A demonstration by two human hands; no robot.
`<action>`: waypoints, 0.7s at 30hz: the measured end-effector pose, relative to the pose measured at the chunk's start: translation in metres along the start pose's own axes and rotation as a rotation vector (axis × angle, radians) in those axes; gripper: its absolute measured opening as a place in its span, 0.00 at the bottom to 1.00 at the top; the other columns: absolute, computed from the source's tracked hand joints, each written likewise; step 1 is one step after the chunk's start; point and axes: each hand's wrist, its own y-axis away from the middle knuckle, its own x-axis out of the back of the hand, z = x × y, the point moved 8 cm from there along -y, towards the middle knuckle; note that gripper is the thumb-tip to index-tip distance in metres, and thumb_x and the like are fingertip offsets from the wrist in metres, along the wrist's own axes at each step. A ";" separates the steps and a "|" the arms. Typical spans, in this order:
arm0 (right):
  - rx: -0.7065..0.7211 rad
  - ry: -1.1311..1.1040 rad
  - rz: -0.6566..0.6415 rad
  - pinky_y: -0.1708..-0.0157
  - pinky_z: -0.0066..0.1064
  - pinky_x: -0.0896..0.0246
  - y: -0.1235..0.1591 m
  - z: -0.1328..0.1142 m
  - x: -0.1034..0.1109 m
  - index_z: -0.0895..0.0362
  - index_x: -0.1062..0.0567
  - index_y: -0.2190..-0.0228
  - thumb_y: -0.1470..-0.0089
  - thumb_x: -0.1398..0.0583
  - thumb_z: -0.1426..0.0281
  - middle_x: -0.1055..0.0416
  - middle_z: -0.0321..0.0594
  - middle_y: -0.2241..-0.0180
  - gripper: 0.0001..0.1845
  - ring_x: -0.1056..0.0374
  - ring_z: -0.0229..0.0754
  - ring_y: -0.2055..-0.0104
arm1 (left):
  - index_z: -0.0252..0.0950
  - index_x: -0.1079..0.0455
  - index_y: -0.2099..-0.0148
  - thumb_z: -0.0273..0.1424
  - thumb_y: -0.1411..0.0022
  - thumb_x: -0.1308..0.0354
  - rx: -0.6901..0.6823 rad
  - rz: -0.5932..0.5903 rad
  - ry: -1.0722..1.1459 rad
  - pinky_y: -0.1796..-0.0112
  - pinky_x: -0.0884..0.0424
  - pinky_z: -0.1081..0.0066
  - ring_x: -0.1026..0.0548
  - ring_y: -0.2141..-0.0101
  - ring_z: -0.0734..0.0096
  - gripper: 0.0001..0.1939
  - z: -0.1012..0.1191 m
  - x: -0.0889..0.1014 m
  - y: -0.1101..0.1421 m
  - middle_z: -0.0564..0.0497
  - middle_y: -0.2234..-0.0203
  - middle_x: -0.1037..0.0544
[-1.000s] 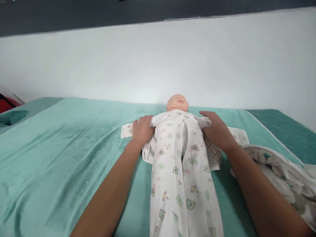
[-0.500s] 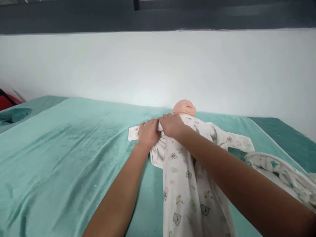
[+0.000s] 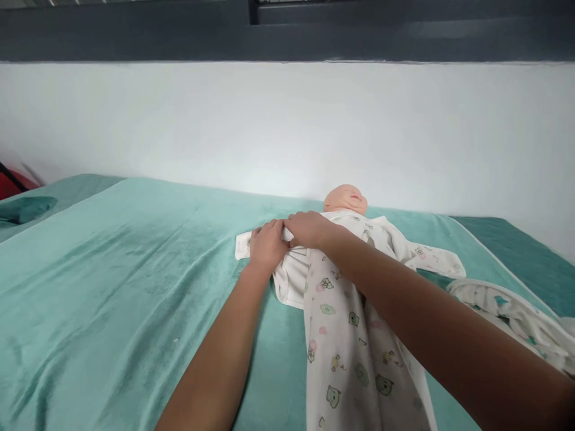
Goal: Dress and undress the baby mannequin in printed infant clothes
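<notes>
A baby doll (image 3: 345, 199) lies on its back, its head toward the wall. Over its body is a white baby gown (image 3: 335, 335) printed with small green and pink animals. One sleeve (image 3: 244, 245) stretches out to the left, and my left hand (image 3: 268, 244) is closed around it just above the cuff. Right beside it, my right hand (image 3: 308, 228) grips the same sleeve closer to the doll's shoulder. The other sleeve (image 3: 438, 261) lies flat to the right. Whether the doll's arm is inside the gripped sleeve is hidden by my hands.
A teal blanket (image 3: 112, 269) with soft wrinkles covers the bed. Another white cloth item with green print (image 3: 516, 311) sits to the right, partly behind my forearm. A white wall (image 3: 269, 126) rises behind the bed, and something red (image 3: 11, 182) shows at far left.
The doll and gown have shifted slightly to the right in view. My right hand has slid a little left along the sleeve, toward my left hand, which keeps its grip.
</notes>
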 end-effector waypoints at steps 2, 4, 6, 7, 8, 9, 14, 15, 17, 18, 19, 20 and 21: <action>-0.018 0.016 -0.018 0.62 0.35 0.40 0.002 0.004 0.002 0.56 0.23 0.57 0.39 0.37 0.62 0.22 0.47 0.56 0.13 0.26 0.50 0.56 | 0.45 0.33 0.46 0.28 0.37 0.44 -0.010 -0.006 -0.001 0.41 0.38 0.54 0.29 0.42 0.59 0.17 0.000 0.000 0.001 0.51 0.45 0.23; -0.033 0.054 -0.018 0.61 0.35 0.41 0.010 0.011 0.008 0.56 0.22 0.59 0.38 0.38 0.63 0.22 0.47 0.57 0.10 0.26 0.50 0.55 | 0.46 0.33 0.46 0.29 0.37 0.45 -0.012 -0.008 -0.018 0.43 0.38 0.54 0.29 0.42 0.59 0.17 0.001 0.001 0.002 0.51 0.45 0.23; -0.052 0.097 0.002 0.60 0.36 0.42 0.020 0.018 0.016 0.57 0.22 0.59 0.38 0.38 0.65 0.23 0.48 0.57 0.10 0.27 0.51 0.54 | 0.46 0.32 0.48 0.28 0.37 0.46 0.001 -0.003 -0.033 0.45 0.36 0.54 0.28 0.43 0.58 0.15 0.000 0.003 0.003 0.51 0.47 0.23; -0.069 0.116 0.008 0.60 0.36 0.43 0.025 0.022 0.020 0.57 0.22 0.59 0.38 0.39 0.65 0.23 0.48 0.56 0.10 0.28 0.51 0.54 | 0.45 0.32 0.49 0.28 0.37 0.46 0.009 0.001 -0.039 0.46 0.35 0.55 0.28 0.44 0.58 0.15 0.000 0.004 0.004 0.51 0.47 0.22; -0.087 0.130 0.012 0.60 0.36 0.44 0.031 0.027 0.024 0.57 0.22 0.59 0.37 0.39 0.64 0.23 0.49 0.56 0.10 0.28 0.51 0.55 | 0.45 0.31 0.49 0.28 0.36 0.46 0.016 0.004 -0.044 0.47 0.34 0.56 0.28 0.44 0.58 0.14 0.000 0.005 0.004 0.51 0.48 0.22; -0.103 0.138 0.015 0.60 0.37 0.44 0.036 0.030 0.027 0.57 0.23 0.59 0.37 0.40 0.64 0.23 0.49 0.56 0.10 0.28 0.50 0.55 | 0.45 0.31 0.50 0.28 0.36 0.47 0.024 0.007 -0.050 0.48 0.34 0.57 0.27 0.45 0.58 0.13 -0.001 0.006 0.005 0.50 0.49 0.22; -0.155 0.157 0.044 0.62 0.37 0.46 0.051 0.040 0.038 0.58 0.24 0.58 0.36 0.41 0.65 0.24 0.49 0.58 0.10 0.29 0.50 0.58 | 0.42 0.32 0.53 0.32 0.33 0.48 0.099 -0.007 -0.035 0.51 0.32 0.58 0.23 0.51 0.56 0.07 -0.004 0.012 0.006 0.49 0.56 0.19; -0.157 0.157 0.057 0.63 0.37 0.46 0.052 0.040 0.038 0.58 0.24 0.58 0.36 0.41 0.65 0.24 0.49 0.58 0.11 0.29 0.50 0.58 | 0.42 0.32 0.52 0.35 0.33 0.47 0.114 -0.005 -0.017 0.52 0.31 0.58 0.23 0.52 0.55 0.09 -0.004 0.013 0.007 0.48 0.57 0.19; -0.132 0.147 0.096 0.63 0.36 0.46 0.050 0.035 0.037 0.58 0.25 0.57 0.35 0.41 0.63 0.25 0.49 0.57 0.12 0.29 0.51 0.56 | 0.42 0.34 0.47 0.38 0.33 0.45 0.117 0.025 -0.009 0.53 0.30 0.59 0.23 0.52 0.55 0.14 -0.003 0.016 0.007 0.47 0.54 0.21; -0.109 0.138 0.116 0.63 0.36 0.46 0.048 0.031 0.036 0.58 0.25 0.56 0.35 0.42 0.63 0.25 0.49 0.56 0.13 0.29 0.51 0.56 | 0.43 0.34 0.45 0.38 0.33 0.45 0.103 0.055 -0.032 0.52 0.31 0.58 0.24 0.51 0.54 0.15 -0.002 0.018 0.007 0.46 0.52 0.22; -0.087 0.129 0.136 0.62 0.36 0.45 0.044 0.026 0.034 0.58 0.26 0.55 0.35 0.42 0.62 0.25 0.49 0.55 0.13 0.29 0.52 0.55 | 0.43 0.34 0.45 0.37 0.33 0.45 0.079 0.087 -0.069 0.51 0.31 0.57 0.25 0.49 0.53 0.15 0.001 0.020 0.007 0.45 0.50 0.23; -0.070 0.119 0.149 0.62 0.36 0.44 0.040 0.021 0.031 0.58 0.26 0.55 0.34 0.42 0.62 0.25 0.49 0.54 0.13 0.30 0.52 0.54 | 0.44 0.33 0.45 0.36 0.33 0.46 0.048 0.118 -0.109 0.49 0.32 0.56 0.26 0.48 0.53 0.14 0.003 0.022 0.006 0.45 0.49 0.23; -0.060 0.109 0.153 0.61 0.37 0.44 0.035 0.016 0.028 0.58 0.26 0.55 0.34 0.42 0.62 0.25 0.49 0.54 0.13 0.30 0.52 0.53 | 0.44 0.33 0.46 0.34 0.33 0.47 0.017 0.136 -0.142 0.47 0.34 0.55 0.27 0.47 0.53 0.13 0.005 0.022 0.006 0.45 0.50 0.23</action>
